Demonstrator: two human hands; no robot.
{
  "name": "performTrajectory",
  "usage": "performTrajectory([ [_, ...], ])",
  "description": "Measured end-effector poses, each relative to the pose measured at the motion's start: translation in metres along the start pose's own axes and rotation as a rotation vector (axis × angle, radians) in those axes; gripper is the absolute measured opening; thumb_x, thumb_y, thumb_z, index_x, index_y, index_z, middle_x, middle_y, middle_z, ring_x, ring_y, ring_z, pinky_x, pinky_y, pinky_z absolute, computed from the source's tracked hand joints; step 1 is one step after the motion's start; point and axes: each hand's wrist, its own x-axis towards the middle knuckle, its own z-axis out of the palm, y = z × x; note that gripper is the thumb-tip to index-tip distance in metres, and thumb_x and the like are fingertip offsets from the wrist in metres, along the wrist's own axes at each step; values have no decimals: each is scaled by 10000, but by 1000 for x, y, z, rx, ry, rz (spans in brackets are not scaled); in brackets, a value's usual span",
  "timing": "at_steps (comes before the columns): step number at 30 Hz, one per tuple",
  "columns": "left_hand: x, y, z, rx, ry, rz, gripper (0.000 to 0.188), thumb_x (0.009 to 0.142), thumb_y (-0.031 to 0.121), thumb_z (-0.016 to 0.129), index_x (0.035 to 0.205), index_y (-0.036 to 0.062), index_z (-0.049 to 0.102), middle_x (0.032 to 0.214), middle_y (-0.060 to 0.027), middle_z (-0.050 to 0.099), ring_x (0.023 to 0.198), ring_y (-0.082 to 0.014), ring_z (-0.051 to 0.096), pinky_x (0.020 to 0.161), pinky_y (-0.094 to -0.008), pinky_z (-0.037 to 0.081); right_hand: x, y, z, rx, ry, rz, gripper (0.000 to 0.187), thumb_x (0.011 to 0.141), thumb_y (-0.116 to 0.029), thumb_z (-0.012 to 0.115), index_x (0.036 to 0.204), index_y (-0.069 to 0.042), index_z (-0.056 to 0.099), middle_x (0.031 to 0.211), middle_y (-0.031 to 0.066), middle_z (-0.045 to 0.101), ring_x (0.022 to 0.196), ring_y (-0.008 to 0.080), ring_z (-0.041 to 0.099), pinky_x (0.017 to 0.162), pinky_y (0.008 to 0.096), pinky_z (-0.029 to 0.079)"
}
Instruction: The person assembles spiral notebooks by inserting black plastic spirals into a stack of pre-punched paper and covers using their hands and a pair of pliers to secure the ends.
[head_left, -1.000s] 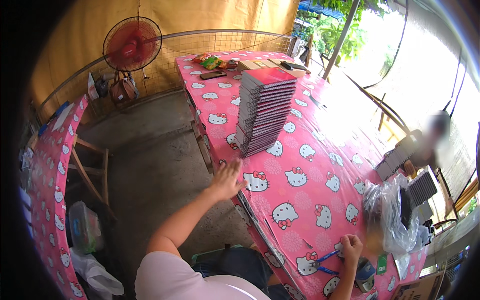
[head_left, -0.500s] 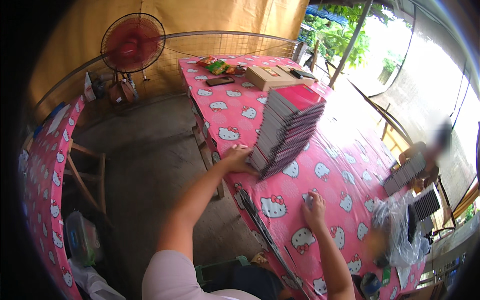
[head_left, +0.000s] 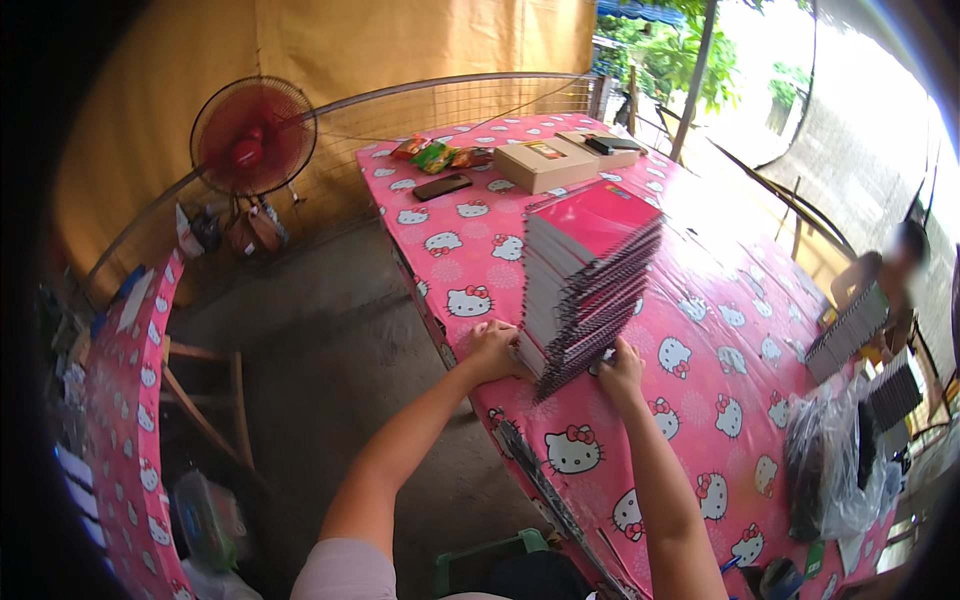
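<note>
A tall, leaning stack of spiral notebooks (head_left: 590, 270) with pinkish-red covers stands on the pink table, its dark coil bindings facing me on the right side. My left hand (head_left: 497, 352) is closed on the lower left corner of the stack, and part of its fingers is hidden there. Against the lower right side, by the coils, my right hand (head_left: 622, 370) is closed with its fingers curled at the bottom notebooks. A small dark spot shows at its fingertips, too small to name.
Beyond the stack lie a phone (head_left: 442, 187), snack packets (head_left: 436, 157) and cardboard boxes (head_left: 545, 165). At right are a clear plastic bag (head_left: 835, 460) and a person (head_left: 868, 285) by another notebook stack (head_left: 848, 335). A fan (head_left: 250, 140) stands back left; a second pink-covered table (head_left: 120, 420) is at left.
My right hand has moved from the bare tabletop up to the lower right side of the notebook stack. My left hand stays at the stack's lower left corner. The view has shifted slightly.
</note>
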Motion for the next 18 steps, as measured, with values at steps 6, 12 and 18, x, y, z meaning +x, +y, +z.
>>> performTrajectory([
  [6,-1,11,-5,22,21,34,623,427,397,874,941,106,676,1005,-60,632,1080,-255,527,984,-440,329,0,-2,-7,28,-4,-44,362,674,-156,627,1029,-99,589,1080,87,641,1071,264,539,890,404,357],
  [12,1,-24,7,50,19,90,527,468,295,873,905,74,678,944,-89,660,921,-298,607,898,-411,425,-2,-4,-6,42,15,-65,404,658,-132,619,1060,-100,580,1071,101,628,1092,277,527,932,410,361],
  [18,7,-46,19,78,66,229,452,515,221,840,905,68,671,873,-113,686,850,-282,651,803,-401,485,-5,-6,-10,17,-27,-56,435,651,-146,655,1074,-81,576,1085,94,623,1108,268,526,961,400,362],
])
